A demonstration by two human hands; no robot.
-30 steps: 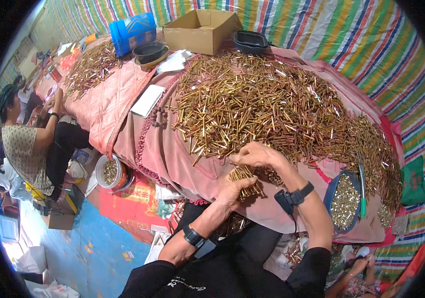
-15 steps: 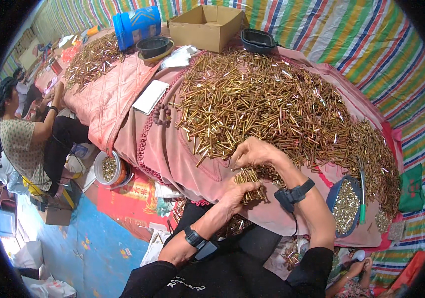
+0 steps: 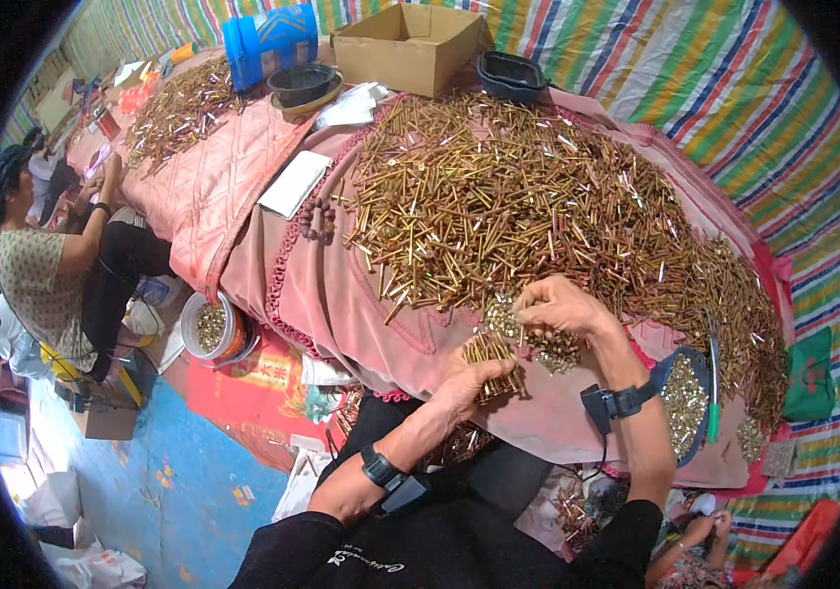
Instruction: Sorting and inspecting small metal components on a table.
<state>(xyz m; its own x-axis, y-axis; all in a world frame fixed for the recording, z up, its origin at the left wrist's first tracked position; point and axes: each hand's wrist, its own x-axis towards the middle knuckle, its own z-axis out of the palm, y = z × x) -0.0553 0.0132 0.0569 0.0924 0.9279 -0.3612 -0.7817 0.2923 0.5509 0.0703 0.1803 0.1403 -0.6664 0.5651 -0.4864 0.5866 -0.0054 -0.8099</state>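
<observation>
My left hand (image 3: 467, 385) is wrapped round a bundle of thin brass-coloured metal rods (image 3: 491, 363), which may be screws or bolts. It holds them close together, above the near edge of the cloth. Just beyond and to the right, my right hand (image 3: 559, 306) has its fingertips pinched together over a small pile of shiny gold-silver pieces (image 3: 501, 316). Whatever those fingertips hold is too small to make out. More small pieces (image 3: 557, 351) lie below that hand. A large heap of loose brass-coloured rods (image 3: 518, 206) spreads across the pink cloth (image 3: 327, 285) beyond both hands.
On the right, a blue tray (image 3: 663, 373) holds small shiny pieces beside a green-handled tool (image 3: 714, 412). A cardboard box (image 3: 405, 54), a black basin (image 3: 510, 79) and a blue bucket (image 3: 271, 44) line the back. Another person (image 3: 42, 265) sits at the left.
My right hand has moved right, away from the bundle, and the small shiny pile now shows beside it. My left hand keeps its grip in nearly the same place.
</observation>
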